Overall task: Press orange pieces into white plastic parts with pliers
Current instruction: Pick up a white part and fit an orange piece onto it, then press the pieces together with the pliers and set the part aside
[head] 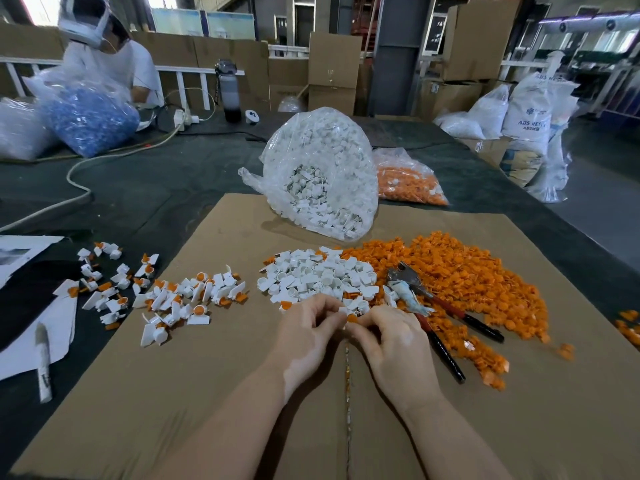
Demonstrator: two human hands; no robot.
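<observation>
While the pliers [429,306] lie idle on the orange heap [464,271], touching nothing but pieces, both hands meet low on the cardboard [207,393]. The left hand [308,327] and right hand [391,337] have fingers curled together, pinching an orange piece [352,318] against a white part [343,310] at the near edge of the white pile [318,275]. To my eye this is the seating step. It wants the piece set square in the part's cup before the pliers squeeze; a crooked start would likely jam. Finished ones [180,299] lie to the left.
</observation>
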